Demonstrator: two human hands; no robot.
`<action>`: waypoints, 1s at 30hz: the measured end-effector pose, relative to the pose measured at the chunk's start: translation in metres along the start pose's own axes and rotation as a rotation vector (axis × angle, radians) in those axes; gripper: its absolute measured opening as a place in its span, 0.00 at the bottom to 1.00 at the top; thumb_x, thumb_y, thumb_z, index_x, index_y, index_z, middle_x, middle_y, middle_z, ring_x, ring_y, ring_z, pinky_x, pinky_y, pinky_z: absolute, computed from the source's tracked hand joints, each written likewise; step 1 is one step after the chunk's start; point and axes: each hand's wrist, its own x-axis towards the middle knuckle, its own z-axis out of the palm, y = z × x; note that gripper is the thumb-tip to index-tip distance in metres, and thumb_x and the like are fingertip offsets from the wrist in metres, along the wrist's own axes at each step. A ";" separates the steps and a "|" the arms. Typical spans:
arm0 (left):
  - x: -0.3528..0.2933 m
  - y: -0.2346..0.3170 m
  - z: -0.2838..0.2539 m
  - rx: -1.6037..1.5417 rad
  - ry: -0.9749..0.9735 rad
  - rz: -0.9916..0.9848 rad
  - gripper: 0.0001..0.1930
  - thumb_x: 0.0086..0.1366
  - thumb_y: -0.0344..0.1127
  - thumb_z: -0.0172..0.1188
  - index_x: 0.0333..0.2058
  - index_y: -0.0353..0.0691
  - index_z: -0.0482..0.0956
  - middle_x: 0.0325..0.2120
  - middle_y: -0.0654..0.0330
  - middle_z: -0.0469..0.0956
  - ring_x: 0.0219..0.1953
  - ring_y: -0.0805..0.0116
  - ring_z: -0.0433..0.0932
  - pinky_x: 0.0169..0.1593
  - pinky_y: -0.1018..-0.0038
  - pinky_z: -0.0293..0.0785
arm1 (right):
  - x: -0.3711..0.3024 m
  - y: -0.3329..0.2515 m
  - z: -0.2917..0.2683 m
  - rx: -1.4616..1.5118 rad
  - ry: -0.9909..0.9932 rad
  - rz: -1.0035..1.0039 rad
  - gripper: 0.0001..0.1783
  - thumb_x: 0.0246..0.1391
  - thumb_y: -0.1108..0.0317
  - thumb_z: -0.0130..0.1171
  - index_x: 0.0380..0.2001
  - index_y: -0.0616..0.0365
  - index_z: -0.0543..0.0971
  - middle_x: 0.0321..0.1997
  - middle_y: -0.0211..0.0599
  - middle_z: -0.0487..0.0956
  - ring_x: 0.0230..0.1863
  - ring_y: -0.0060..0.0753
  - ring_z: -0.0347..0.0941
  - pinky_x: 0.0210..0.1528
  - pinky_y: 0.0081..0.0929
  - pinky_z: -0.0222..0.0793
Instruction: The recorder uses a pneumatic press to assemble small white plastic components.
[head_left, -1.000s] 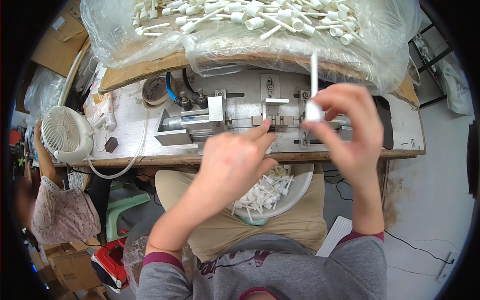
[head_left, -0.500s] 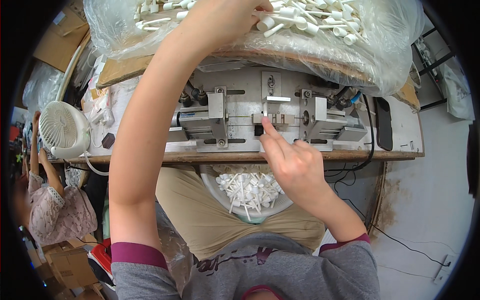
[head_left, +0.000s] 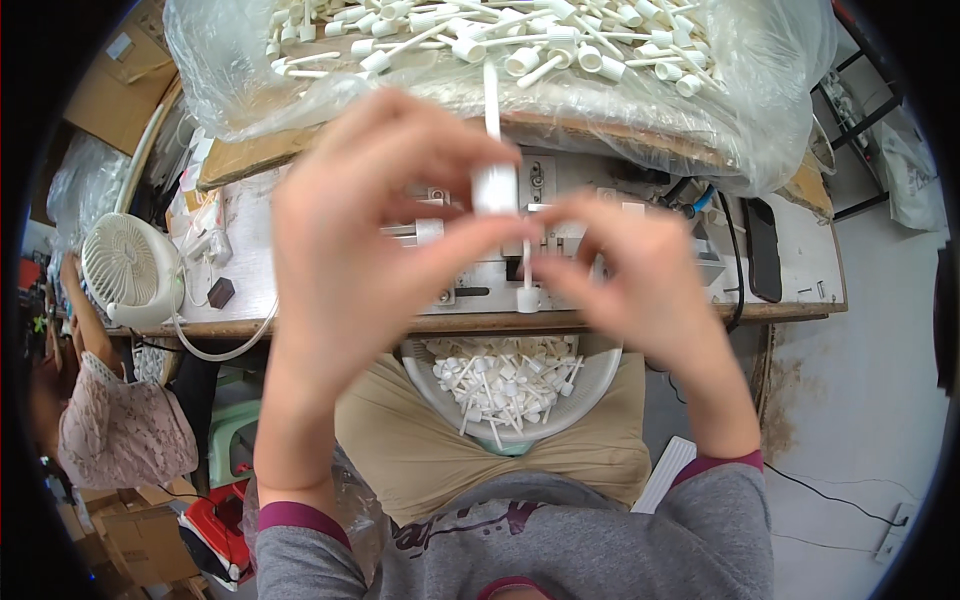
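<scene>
My left hand (head_left: 370,220), smeared by motion, grips a white stemmed plastic cap (head_left: 494,190) between thumb and fingers, its stem pointing away from me. Close on its right, my right hand (head_left: 635,265) pinches a second white stemmed cap (head_left: 528,299) by the stem, the cap end hanging toward me. Both hands are over a metal fixture with two cylinders, mostly hidden behind them; its upright bracket (head_left: 541,172) and right cylinder (head_left: 708,266) show in part.
Many similar caps (head_left: 470,45) lie in a clear plastic bag (head_left: 225,85) at the back. A white basket (head_left: 607,385) of caps sits between my legs. A fan (head_left: 130,265) stands left, a phone (head_left: 763,250) lies right. Someone in a lace top (head_left: 130,430) is at far left.
My left hand has come back from the bag toward me with a stemmed cap. My right hand has lifted from the fixture and now pinches another one.
</scene>
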 end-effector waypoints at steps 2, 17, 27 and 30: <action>-0.033 0.004 0.008 0.066 -0.075 -0.057 0.17 0.52 0.21 0.73 0.43 0.35 0.85 0.51 0.54 0.79 0.42 0.67 0.85 0.43 0.75 0.88 | 0.036 0.008 -0.018 0.014 0.211 0.070 0.06 0.53 0.68 0.67 0.35 0.54 0.82 0.32 0.31 0.84 0.22 0.26 0.77 0.27 0.25 0.71; -0.078 -0.026 0.071 0.628 -0.231 0.043 0.12 0.52 0.34 0.73 0.37 0.42 0.87 0.51 0.59 0.84 0.20 0.66 0.80 0.29 0.73 0.76 | 0.105 0.041 -0.026 -0.232 0.137 -0.144 0.07 0.51 0.73 0.63 0.33 0.64 0.82 0.34 0.46 0.78 0.41 0.47 0.78 0.46 0.38 0.75; -0.036 -0.011 0.037 0.417 -0.201 0.037 0.12 0.55 0.35 0.73 0.39 0.42 0.87 0.40 0.61 0.86 0.23 0.70 0.80 0.29 0.77 0.75 | 0.032 0.007 -0.035 0.003 0.112 -0.005 0.15 0.46 0.77 0.72 0.40 0.62 0.83 0.36 0.32 0.79 0.33 0.22 0.77 0.34 0.19 0.74; 0.015 -0.017 0.020 0.363 0.073 0.214 0.08 0.58 0.31 0.72 0.37 0.40 0.87 0.33 0.63 0.86 0.25 0.78 0.79 0.28 0.78 0.73 | -0.010 -0.008 -0.010 -0.050 0.124 -0.079 0.17 0.44 0.76 0.72 0.39 0.61 0.80 0.41 0.40 0.79 0.35 0.34 0.80 0.37 0.30 0.78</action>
